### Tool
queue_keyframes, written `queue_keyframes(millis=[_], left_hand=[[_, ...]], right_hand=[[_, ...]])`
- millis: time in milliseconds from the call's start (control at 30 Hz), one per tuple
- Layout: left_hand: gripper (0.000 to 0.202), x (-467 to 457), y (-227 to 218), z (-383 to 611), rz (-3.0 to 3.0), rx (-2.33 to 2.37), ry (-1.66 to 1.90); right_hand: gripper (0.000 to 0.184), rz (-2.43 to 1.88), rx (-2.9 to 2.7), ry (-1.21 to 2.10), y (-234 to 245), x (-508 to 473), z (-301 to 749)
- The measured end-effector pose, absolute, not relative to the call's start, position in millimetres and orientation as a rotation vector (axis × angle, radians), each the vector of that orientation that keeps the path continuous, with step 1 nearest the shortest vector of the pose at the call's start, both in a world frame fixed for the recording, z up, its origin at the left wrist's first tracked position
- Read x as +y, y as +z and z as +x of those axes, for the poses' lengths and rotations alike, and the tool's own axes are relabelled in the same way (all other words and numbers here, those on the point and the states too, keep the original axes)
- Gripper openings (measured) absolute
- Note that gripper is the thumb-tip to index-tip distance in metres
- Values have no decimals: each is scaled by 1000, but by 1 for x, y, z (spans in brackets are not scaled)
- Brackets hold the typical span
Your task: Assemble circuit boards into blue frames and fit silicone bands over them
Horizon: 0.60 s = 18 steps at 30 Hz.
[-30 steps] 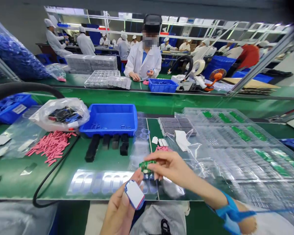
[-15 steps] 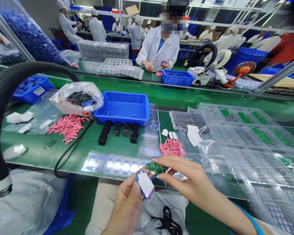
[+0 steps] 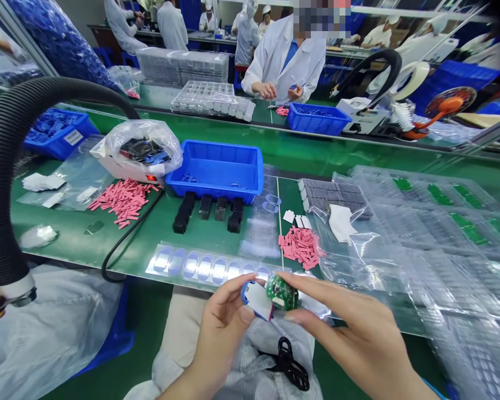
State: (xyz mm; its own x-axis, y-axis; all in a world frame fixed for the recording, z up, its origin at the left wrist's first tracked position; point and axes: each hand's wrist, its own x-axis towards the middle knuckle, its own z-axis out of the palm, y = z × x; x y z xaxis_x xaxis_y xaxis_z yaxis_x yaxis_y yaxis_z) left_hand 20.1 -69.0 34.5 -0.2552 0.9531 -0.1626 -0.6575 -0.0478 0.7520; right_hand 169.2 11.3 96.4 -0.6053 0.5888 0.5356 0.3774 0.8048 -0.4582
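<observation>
Head view: left hand (image 3: 224,318) grasps the case (image 3: 258,300); right hand (image 3: 358,322), right of the case, pinches the board (image 3: 282,293), which a slack grip could drop.

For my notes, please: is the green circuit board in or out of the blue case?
Out: the right hand holds the green circuit board beside the blue case, whose white face shows mostly uncovered.

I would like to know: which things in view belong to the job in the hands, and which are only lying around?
Belonging to the job:
green board, in the right hand
blue piece with white face, in the left hand
pink strips, probably
spare green boards, probably

Only lying around, it seems:
black clip
crumpled plastic, at left
</observation>
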Motion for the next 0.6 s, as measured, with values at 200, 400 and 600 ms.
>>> queue_keyframes(millis=[200, 400, 600], left_hand=[[30, -67, 35, 21, 621, 921, 1740], [32, -68, 38, 23, 652, 951, 1755], [31, -67, 40, 22, 667, 1004, 1758]], right_hand=[[24, -637, -2297, 400, 92, 7, 165], [25, -596, -2324, 380, 88, 6, 165], [23, -558, -2350, 355, 90, 6, 165]])
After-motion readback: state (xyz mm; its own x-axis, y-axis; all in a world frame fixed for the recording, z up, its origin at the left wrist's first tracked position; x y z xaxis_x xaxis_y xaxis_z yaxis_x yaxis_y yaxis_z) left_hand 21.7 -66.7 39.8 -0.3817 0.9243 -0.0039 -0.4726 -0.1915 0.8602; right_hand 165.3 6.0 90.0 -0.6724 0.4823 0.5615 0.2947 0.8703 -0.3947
